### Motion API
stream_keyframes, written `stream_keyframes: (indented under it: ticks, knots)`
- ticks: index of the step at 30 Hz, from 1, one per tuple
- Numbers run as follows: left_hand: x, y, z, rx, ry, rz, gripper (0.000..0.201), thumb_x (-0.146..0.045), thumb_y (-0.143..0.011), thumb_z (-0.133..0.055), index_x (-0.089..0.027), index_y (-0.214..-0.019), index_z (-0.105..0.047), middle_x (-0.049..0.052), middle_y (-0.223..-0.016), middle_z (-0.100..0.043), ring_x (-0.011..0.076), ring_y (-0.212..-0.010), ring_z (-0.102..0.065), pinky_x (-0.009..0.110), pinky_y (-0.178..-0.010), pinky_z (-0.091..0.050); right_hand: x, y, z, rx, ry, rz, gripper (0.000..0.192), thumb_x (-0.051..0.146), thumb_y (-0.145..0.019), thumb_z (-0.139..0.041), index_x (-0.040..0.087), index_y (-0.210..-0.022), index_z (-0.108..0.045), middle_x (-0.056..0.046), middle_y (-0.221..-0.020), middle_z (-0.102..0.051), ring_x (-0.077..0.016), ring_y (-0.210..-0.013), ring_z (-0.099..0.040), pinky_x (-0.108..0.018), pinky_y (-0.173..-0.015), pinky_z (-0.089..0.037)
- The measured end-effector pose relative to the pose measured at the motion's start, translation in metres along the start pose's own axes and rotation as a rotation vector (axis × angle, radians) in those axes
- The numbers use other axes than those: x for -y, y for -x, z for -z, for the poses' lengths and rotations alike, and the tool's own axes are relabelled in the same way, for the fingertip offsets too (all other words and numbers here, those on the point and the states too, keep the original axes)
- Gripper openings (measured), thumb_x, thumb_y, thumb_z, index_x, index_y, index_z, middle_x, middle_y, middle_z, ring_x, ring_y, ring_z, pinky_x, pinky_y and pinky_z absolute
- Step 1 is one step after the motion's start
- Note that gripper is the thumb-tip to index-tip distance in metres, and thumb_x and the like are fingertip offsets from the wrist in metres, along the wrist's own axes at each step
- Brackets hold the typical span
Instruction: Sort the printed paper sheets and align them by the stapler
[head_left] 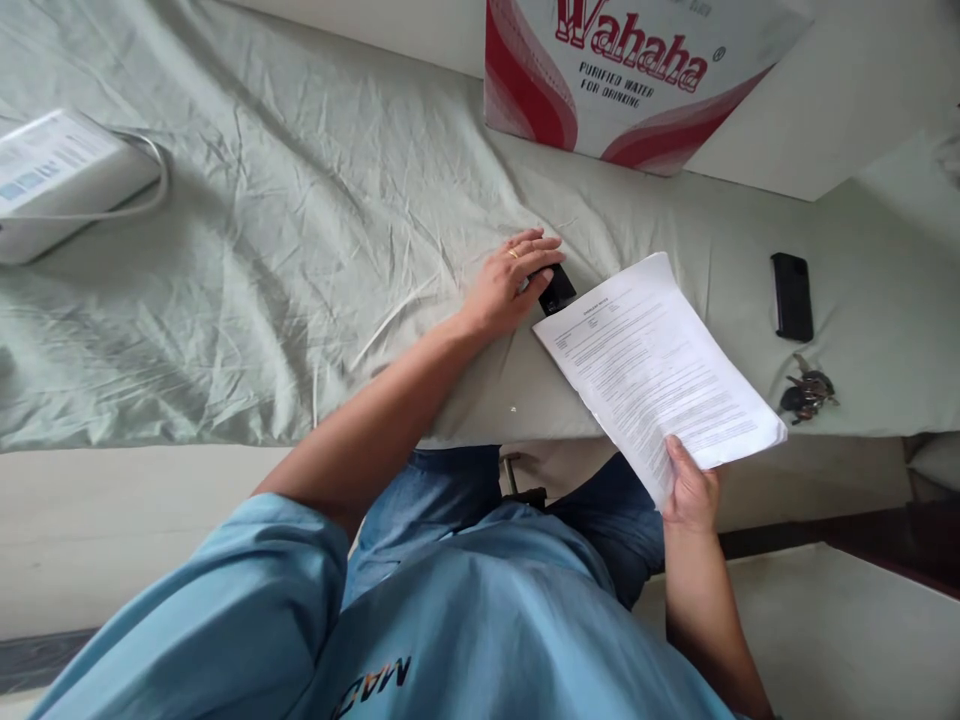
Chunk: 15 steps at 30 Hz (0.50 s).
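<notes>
My left hand (pixel 517 278) lies over a small black object (pixel 557 290) on the cloth, with the thumb and fingers closed about its near end. Most of that object is under the hand, so its kind cannot be made out. A gold-coloured ring is on one finger. In my right hand (pixel 690 492) is a stack of printed paper sheets (pixel 652 360), pinched at its near edge with the thumb on top. The stack slants across the table's front edge, and its far left corner lies close against the black object.
A wrinkled pale green cloth (pixel 300 220) covers the table. A Wahaha water carton (pixel 615 90) stands at the back. To the right lie a black phone (pixel 792 297) and a bunch of keys (pixel 808 392). A white box with a cable (pixel 71 185) sits at far left.
</notes>
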<state>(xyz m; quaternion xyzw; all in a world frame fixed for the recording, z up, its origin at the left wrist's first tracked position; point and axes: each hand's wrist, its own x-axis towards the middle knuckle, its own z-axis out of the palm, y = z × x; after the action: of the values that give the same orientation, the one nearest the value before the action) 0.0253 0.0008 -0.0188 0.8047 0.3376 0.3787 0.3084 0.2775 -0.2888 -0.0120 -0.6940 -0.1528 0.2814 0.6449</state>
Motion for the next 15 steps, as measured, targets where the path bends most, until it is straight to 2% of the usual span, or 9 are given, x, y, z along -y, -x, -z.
stream_keyframes:
  ticks: [10, 15]
  knots:
    - [-0.0038, 0.0043, 0.003, 0.041, 0.035, 0.009, 0.033, -0.038, -0.101, -0.065, -0.022, -0.128, -0.077, 0.013, -0.15, -0.072, 0.0323, -0.157, -0.052, 0.056, -0.131, -0.04, 0.0076, 0.0024, -0.0083, -0.078, -0.01, 0.011, 0.085, 0.028, -0.064, -0.099, 0.019, -0.144, -0.072, -0.01, -0.154, -0.071, -0.0332, -0.152, -0.06, -0.055, -0.133, -0.044]
    - [-0.0054, 0.0026, 0.0008, 0.066, 0.018, 0.041, 0.04, -0.049, -0.096, -0.075, -0.023, -0.126, -0.076, 0.015, -0.15, -0.073, 0.0354, -0.158, -0.051, 0.057, -0.131, -0.037, 0.0049, 0.0054, -0.0089, -0.086, -0.003, 0.025, 0.075, 0.028, -0.066, -0.098, 0.018, -0.137, -0.076, -0.01, -0.154, -0.071, -0.0337, -0.152, -0.06, -0.052, -0.131, -0.048]
